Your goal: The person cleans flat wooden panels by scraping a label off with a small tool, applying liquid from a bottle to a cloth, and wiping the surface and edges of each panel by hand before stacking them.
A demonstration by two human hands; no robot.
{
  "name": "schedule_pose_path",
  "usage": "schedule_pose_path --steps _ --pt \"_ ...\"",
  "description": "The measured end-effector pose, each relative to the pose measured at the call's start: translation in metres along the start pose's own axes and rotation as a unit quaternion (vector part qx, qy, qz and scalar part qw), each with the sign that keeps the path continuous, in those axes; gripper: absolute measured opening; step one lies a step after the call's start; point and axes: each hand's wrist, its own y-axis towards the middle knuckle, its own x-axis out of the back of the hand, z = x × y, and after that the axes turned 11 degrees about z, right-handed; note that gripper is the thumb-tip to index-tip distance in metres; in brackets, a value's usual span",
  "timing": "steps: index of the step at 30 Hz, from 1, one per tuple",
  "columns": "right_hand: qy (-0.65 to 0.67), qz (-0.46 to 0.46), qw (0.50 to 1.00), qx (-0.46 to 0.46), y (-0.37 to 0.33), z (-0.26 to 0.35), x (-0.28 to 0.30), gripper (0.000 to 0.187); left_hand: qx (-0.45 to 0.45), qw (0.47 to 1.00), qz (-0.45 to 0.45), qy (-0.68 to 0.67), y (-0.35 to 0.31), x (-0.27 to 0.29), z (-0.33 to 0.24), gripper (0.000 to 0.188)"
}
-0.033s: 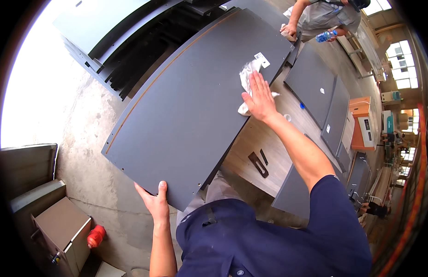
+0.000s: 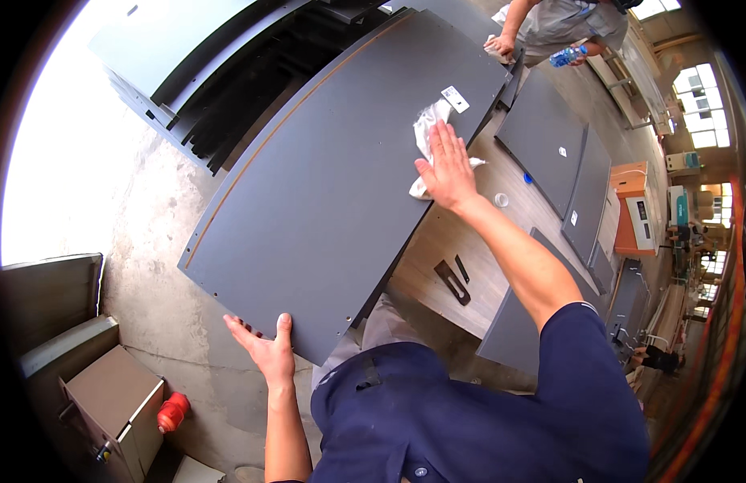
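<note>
A large dark grey panel (image 2: 324, 185) lies slanted in front of me, with an orange-brown strip along its far left edge. My left hand (image 2: 270, 354) holds its near left edge, thumb on top and some fingertips hidden beneath. Near the panel's right edge my right hand (image 2: 452, 173) lies flat, fingers stretched out, pressing a crumpled white cloth (image 2: 425, 133) against the surface. Just beyond the cloth is a white label (image 2: 454, 99) stuck on the panel.
A wood-toned table (image 2: 421, 266) to the right bears a dark slotted piece (image 2: 452, 283), a blue cap (image 2: 527, 179) and more grey panels (image 2: 542, 137). A co-worker's hand (image 2: 502, 44) rests at the far corner. Stacked panels (image 2: 179, 48) stand far left; a red object (image 2: 173, 412) lies lower left.
The view has shifted slightly. My left fingers stretch a little farther out from the panel's edge. My right hand stays on the cloth.
</note>
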Motion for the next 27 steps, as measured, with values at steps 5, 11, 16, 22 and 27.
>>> schedule_pose_path --steps 5,11,16,22,27 --pt "0.125 0.076 0.939 0.310 -0.133 0.171 -0.022 0.076 -0.266 0.921 0.002 0.285 0.043 -0.004 -0.036 0.079" --pt "0.042 -0.045 0.994 0.086 -0.014 0.005 -0.008 0.062 -0.292 0.869 0.139 0.375 0.082 -0.093 -0.088 0.069" --pt "0.074 -0.086 0.991 0.068 0.010 -0.023 -0.013 0.058 -0.241 0.851 0.156 0.440 0.071 -0.155 -0.117 0.075" --pt "0.087 -0.102 0.988 0.074 0.008 -0.025 -0.013 0.056 -0.208 0.865 0.192 0.415 0.076 -0.159 -0.119 0.076" --pt "0.089 -0.094 0.989 0.072 0.009 -0.023 -0.011 0.056 -0.199 0.869 0.187 0.414 0.069 -0.162 -0.126 0.075"
